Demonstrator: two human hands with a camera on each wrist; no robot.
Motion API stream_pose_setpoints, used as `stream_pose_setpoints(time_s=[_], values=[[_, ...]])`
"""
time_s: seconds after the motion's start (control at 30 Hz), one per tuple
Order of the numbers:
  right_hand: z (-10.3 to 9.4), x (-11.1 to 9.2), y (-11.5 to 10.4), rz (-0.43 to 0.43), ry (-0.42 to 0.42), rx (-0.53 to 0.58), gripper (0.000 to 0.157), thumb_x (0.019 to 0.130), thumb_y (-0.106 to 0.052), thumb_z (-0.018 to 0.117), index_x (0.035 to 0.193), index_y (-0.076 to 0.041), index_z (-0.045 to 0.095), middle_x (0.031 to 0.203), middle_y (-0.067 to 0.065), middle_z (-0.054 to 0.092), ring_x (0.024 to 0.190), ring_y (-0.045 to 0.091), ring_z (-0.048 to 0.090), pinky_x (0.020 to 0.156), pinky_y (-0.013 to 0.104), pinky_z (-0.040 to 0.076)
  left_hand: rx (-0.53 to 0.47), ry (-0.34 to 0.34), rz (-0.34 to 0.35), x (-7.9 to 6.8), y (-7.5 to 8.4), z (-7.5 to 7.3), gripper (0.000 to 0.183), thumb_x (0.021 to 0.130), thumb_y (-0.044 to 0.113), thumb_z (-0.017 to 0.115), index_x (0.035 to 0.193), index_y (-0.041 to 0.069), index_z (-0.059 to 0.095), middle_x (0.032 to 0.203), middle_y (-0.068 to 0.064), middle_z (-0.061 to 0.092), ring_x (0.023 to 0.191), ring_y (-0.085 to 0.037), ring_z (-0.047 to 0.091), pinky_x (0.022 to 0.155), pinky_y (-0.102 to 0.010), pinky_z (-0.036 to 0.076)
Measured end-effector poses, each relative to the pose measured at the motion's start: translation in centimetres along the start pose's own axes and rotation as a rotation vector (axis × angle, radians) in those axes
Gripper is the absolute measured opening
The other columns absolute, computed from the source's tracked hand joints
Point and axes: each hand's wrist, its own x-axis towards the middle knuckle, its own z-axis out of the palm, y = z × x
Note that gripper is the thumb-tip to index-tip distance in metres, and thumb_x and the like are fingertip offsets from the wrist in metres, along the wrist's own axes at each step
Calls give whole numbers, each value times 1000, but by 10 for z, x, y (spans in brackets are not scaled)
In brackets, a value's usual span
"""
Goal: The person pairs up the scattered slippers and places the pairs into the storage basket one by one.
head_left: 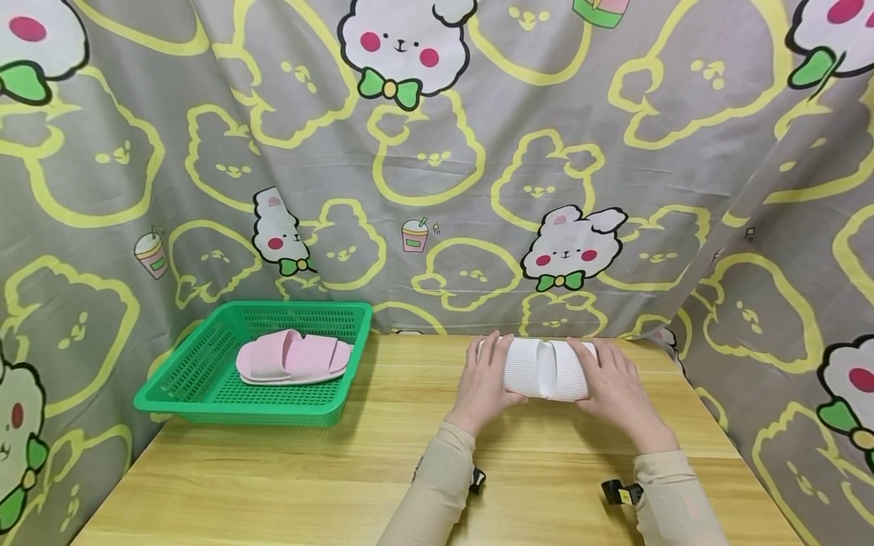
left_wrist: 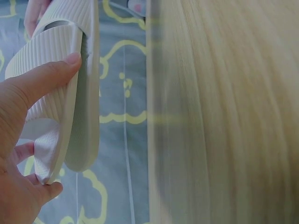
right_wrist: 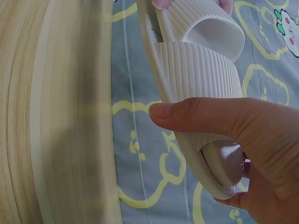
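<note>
A pair of white ribbed slide slippers is lifted off the tabletop near its back edge, one slipper lapped against the other. My left hand grips the left end, its thumb across the ribbed strap and its fingers curled round the toe in the left wrist view. At the right end my right hand holds the pair the same way, with the thumb pressed along the ribbed strap. The soles are partly hidden by the straps and hands.
On the left stands a green slotted plastic basket, with pink slippers lying in it. The wooden table meets a patterned grey curtain at the back and sides. Black camera straps hang at both wrists.
</note>
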Motion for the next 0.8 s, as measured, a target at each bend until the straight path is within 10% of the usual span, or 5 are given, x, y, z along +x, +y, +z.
stream_pose_setpoints(time_s=[0.8], values=[[2,1,-3,-4,11,-8,112,50,-24,95,143,-20,34,131,25,43,122,44,40,90,67,42,-8,2,-3,-1,3,0,112,52,50,92,143,17,35,145,-11,46,131,-32,43,114,-38,38]])
